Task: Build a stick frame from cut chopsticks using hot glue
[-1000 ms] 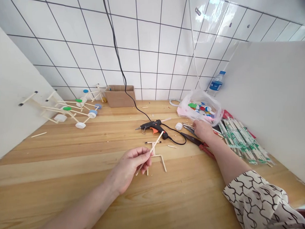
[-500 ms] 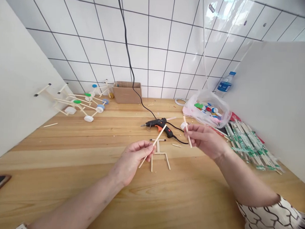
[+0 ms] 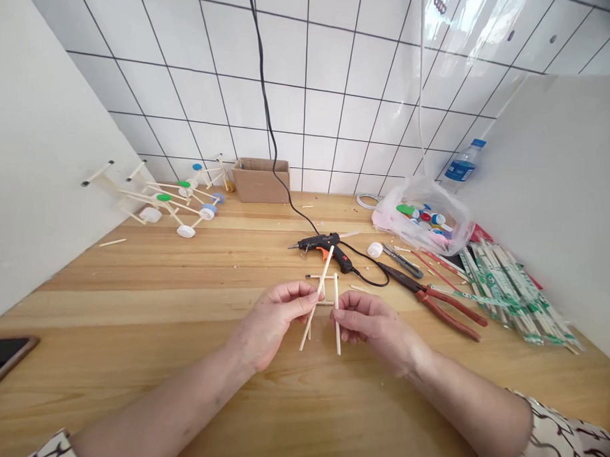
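Note:
Between its thumb and fingers my left hand [image 3: 282, 318] pinches a pale wooden stick [image 3: 325, 269], which leans to the right. Just beside it, my right hand [image 3: 366, 320] grips a second, shorter-looking stick [image 3: 336, 289], held almost upright. The two sticks are close but apart. Behind them on the table lies a small frame of glued sticks, its dark-tipped crossbar [image 3: 316, 277] showing; my hands hide much of the rest. A black hot glue gun [image 3: 329, 246] with an orange trigger rests just beyond, nozzle to the left.
Red-handled pliers [image 3: 447, 307], a utility knife [image 3: 402, 260] and a white cap [image 3: 375, 249] lie right. Farther right are packaged sticks [image 3: 523, 296] and a plastic bag [image 3: 385, 218] of bottle caps. Stick models with cap wheels [image 3: 185, 231], a cardboard box [image 3: 261, 183] and a phone [image 3: 3, 361] are left.
My right hand has moved left and down, bringing its stick beside the one in my left hand. The pliers and knife are now uncovered. The view has shifted slightly.

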A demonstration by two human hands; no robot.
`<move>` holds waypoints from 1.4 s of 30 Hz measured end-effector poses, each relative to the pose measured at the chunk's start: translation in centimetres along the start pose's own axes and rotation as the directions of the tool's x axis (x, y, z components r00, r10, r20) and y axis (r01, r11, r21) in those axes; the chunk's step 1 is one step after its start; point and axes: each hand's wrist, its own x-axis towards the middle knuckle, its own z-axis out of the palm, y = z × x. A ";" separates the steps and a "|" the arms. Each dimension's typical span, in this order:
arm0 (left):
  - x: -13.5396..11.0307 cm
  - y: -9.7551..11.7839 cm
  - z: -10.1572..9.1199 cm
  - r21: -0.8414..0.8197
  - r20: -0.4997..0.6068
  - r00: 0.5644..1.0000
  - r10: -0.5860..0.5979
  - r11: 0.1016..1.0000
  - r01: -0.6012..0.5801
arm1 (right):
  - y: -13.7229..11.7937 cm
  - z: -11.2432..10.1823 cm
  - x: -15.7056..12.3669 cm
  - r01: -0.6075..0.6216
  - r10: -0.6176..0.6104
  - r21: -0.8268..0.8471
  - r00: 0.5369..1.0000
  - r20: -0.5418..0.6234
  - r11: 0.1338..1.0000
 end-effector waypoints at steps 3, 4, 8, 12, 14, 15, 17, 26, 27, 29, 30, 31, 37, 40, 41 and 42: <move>-0.1 -0.1 0.1 0.024 0.013 1.000 -0.003 1.000 0.002 | 0.1 -0.1 0.0 0.014 -0.014 -0.014 1.000 -0.003 1.000; -0.2 -0.1 0.2 0.031 0.023 1.000 -0.005 1.000 0.004 | 0.3 -0.1 0.0 0.018 -0.018 -0.017 1.000 -0.001 1.000; -0.5 -0.1 0.5 0.041 0.050 0.999 -0.006 0.999 0.004 | 0.7 -0.1 0.1 0.025 -0.025 0.009 1.000 -0.012 1.000; -0.7 -0.1 0.7 0.066 0.056 0.998 -0.009 0.998 0.006 | 0.7 0.0 0.1 0.017 -0.017 0.027 1.000 -0.008 0.999; -0.7 -0.2 0.7 0.081 0.053 0.999 -0.004 0.997 0.000 | 0.7 0.0 0.1 0.003 -0.003 0.019 1.000 0.010 1.000; -0.7 -0.2 0.7 0.088 0.049 0.999 -0.001 0.996 -0.003 | 0.7 0.0 0.1 0.001 -0.001 0.011 1.000 0.020 1.000; -0.7 -0.2 0.7 0.100 0.041 0.999 0.006 0.995 -0.010 | 0.7 0.1 0.0 0.018 -0.017 -0.017 0.999 0.039 1.000; -0.8 -0.2 0.7 0.099 0.050 0.999 0.009 0.995 -0.014 | 0.9 0.2 0.0 0.092 -0.082 -0.119 0.993 0.085 0.989; -0.8 -0.2 0.7 0.103 0.052 0.999 0.012 0.995 -0.017 | 0.8 0.2 0.0 0.097 -0.086 -0.124 0.993 0.085 0.988; -0.8 -0.2 0.7 0.103 0.058 0.998 0.017 0.994 -0.022 | 0.7 0.1 0.0 0.105 -0.095 -0.133 0.992 0.079 0.986; -0.7 -0.2 0.7 0.101 0.059 0.998 0.017 0.995 -0.023 | 0.6 0.1 0.0 0.110 -0.101 -0.138 0.992 0.073 0.984; -0.7 -0.2 0.7 0.098 0.058 0.998 0.016 0.995 -0.021 | 0.5 0.0 0.0 0.117 -0.108 -0.144 0.992 0.067 0.983; -0.7 0.0 0.6 0.057 0.068 0.998 -0.005 0.998 0.001 | -0.4 -0.8 0.2 0.210 -0.210 -0.251 0.977 0.029 0.945; -0.7 0.1 0.5 0.022 0.098 0.995 -0.027 0.999 0.025 | -1.4 -2.1 0.6 0.279 -0.318 -0.420 0.948 -0.025 0.864; -0.7 0.1 0.5 0.012 0.108 0.994 -0.034 0.999 0.033 | -1.8 -2.7 0.7 0.281 -0.346 -0.486 0.937 -0.048 0.828; -0.7 0.0 0.4 0.006 0.116 0.992 -0.041 0.999 0.040 | -2.2 -3.3 0.9 0.269 -0.364 -0.553 0.929 -0.068 0.789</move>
